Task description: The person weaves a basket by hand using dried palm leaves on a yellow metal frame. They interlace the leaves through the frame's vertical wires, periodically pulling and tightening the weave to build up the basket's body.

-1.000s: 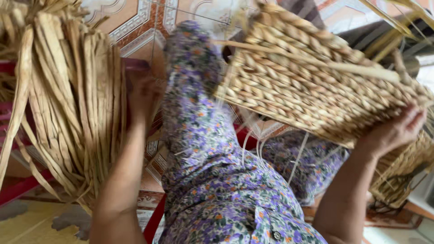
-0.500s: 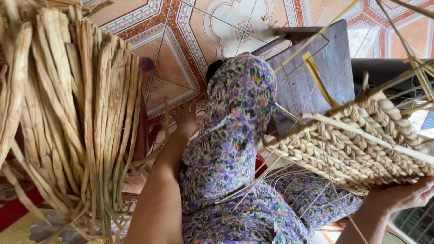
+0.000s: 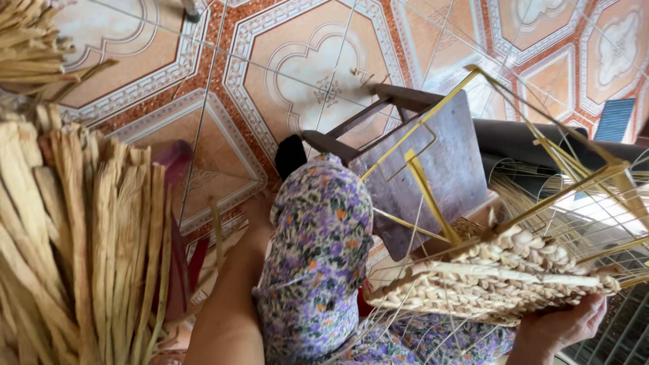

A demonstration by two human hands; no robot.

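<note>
My right hand [image 3: 566, 323] grips the lower edge of a half-woven straw basket [image 3: 493, 280], built on a yellow wire frame [image 3: 541, 192] that juts up to the right. Loose thin strands hang from the weave. My knee in floral purple trousers [image 3: 318, 250] fills the centre. My left arm reaches down along the knee's left side. My left hand [image 3: 257, 213] is blurred and partly behind the knee, close to a tall bundle of flat dried straw strips [image 3: 81, 257]. Its fingers cannot be made out.
A dark wooden stool [image 3: 433, 159] lies on the patterned tiled floor [image 3: 297, 74] beyond the knee. A red stool [image 3: 177, 223] stands behind the straw bundle. More straw [image 3: 34, 47] sits top left. A sheaf of fine fibres [image 3: 524, 196] and a metal grille [image 3: 622, 331] are at right.
The woven basket has dropped lower and to the right, my right hand still under it. My left arm has stretched further down beside the knee, and more floor shows.
</note>
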